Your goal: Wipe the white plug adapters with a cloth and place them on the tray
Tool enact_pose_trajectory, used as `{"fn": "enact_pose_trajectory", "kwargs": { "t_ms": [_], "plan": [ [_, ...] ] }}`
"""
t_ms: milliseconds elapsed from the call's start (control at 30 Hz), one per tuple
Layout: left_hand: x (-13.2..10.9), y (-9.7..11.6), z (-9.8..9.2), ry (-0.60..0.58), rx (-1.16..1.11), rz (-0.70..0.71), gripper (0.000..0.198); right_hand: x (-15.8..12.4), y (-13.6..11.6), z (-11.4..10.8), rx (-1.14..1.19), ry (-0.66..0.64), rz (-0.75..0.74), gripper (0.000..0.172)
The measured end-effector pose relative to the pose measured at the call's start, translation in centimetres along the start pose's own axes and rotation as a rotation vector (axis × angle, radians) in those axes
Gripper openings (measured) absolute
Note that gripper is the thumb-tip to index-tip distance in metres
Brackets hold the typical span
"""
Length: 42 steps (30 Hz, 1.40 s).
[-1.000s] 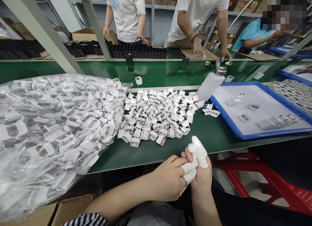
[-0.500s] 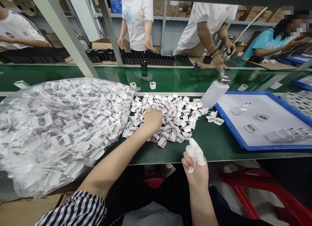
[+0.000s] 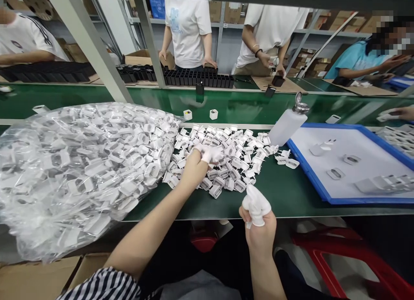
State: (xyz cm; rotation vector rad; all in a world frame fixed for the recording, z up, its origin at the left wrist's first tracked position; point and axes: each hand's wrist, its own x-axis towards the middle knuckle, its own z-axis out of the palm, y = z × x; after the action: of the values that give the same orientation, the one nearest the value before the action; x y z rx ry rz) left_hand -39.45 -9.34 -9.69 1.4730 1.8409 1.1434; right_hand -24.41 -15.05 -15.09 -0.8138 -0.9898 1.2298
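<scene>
My left hand (image 3: 199, 158) reaches over a loose pile of white plastic plug housings (image 3: 237, 162). White coverings on its fingertips blend into the pieces, so I cannot tell whether it grips one. Near the table's front edge, my right hand (image 3: 258, 213) is raised with its fingers closed together. White finger covers hide its fingertips, and anything between them cannot be made out. Left of the pile lies a large clear plastic bag (image 3: 87, 162) full of similar white housings.
A white pump bottle (image 3: 287, 126) stands behind the pile at right. Beside it is a blue-rimmed tray (image 3: 326, 195) holding several housings. Two small white cubes lie beyond the pile. Co-workers handle black parts across the green belt (image 3: 145, 102). A red stool (image 3: 326, 248) stands below right.
My left hand has turned and its white-covered fingers now show over the pile. My right hand's fingers have drawn together. Across the belt, a co-worker's hands have lifted and moved back.
</scene>
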Motion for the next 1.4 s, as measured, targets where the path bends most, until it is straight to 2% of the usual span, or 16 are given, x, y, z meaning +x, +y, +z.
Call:
{"fn": "enact_pose_trajectory", "kwargs": {
  "t_ms": [67,100,167,233,333,400,467,600,700,800,900,967,1067,1167,1267,1400],
  "plan": [
    [-2.0,-0.4,0.8,-0.045,-0.470,-0.117,0.018,-0.2,0.3,0.1,-0.202,-0.016,-0.182,0.019],
    [-3.0,-0.5,1.2,-0.066,-0.635,-0.161,0.017,-0.3,0.4,0.3,-0.297,-0.041,-0.277,0.024],
    [-4.7,-0.8,2.1,-0.090,-0.804,-0.185,0.017,-0.5,0.6,0.6,-0.446,-0.101,-0.438,0.035],
    [-5.9,-1.1,2.6,-0.091,-0.890,-0.114,0.017,-0.8,0.8,0.9,-0.532,-0.129,-0.535,0.042],
    [-6.9,-1.2,2.4,-0.111,-0.990,0.012,0.015,-1.1,1.1,1.0,-0.572,-0.069,-0.600,0.042],
    [-7.2,-1.3,1.9,-0.191,-1.077,0.038,0.014,-1.3,1.2,0.8,-0.540,-0.010,-0.592,0.037],
    [-7.2,-1.3,1.3,-0.297,-1.157,0.034,0.015,-1.5,1.2,0.4,-0.462,0.014,-0.522,0.031],
    [-7.4,-1.5,0.6,-0.485,-1.172,0.080,0.036,-1.6,0.6,0.1,-0.329,-0.040,-0.372,0.031],
    [-7.7,-1.7,0.5,-0.502,-1.094,0.147,0.039,-1.8,0.2,-0.2,-0.351,-0.038,-0.429,0.028],
    [-7.9,-2.0,0.4,-0.457,-1.041,0.203,0.041,-2.1,-0.4,-0.4,-0.576,-0.012,-0.584,0.032],
    [-7.9,-2.2,0.3,-0.397,-1.017,0.206,0.045,-2.3,-1.9,-0.3,-0.942,-0.097,-0.722,0.050],
    [-7.9,-2.2,0.3,-0.369,-1.004,0.165,0.048,-2.2,-3.1,0.1,-1.139,-0.201,-0.750,0.055],
    [-7.8,-1.9,0.3,-0.343,-1.031,0.053,0.048,-2.0,-4.6,1.2,-1.425,-0.341,-0.699,0.053],
    [-7.7,-1.5,0.7,-0.330,-1.104,-0.117,0.044,-2.1,-5.0,2.1,-1.625,-0.378,-0.640,0.052],
    [-7.7,-1.6,1.1,-0.337,-1.197,-0.257,0.044,-2.2,-4.9,2.5,-1.558,-0.407,-0.629,0.051],
    [-7.7,-2.0,1.5,-0.363,-1.316,-0.322,0.047,-1.8,-4.9,2.1,-1.363,-0.480,-0.586,0.039]
  ]
}}
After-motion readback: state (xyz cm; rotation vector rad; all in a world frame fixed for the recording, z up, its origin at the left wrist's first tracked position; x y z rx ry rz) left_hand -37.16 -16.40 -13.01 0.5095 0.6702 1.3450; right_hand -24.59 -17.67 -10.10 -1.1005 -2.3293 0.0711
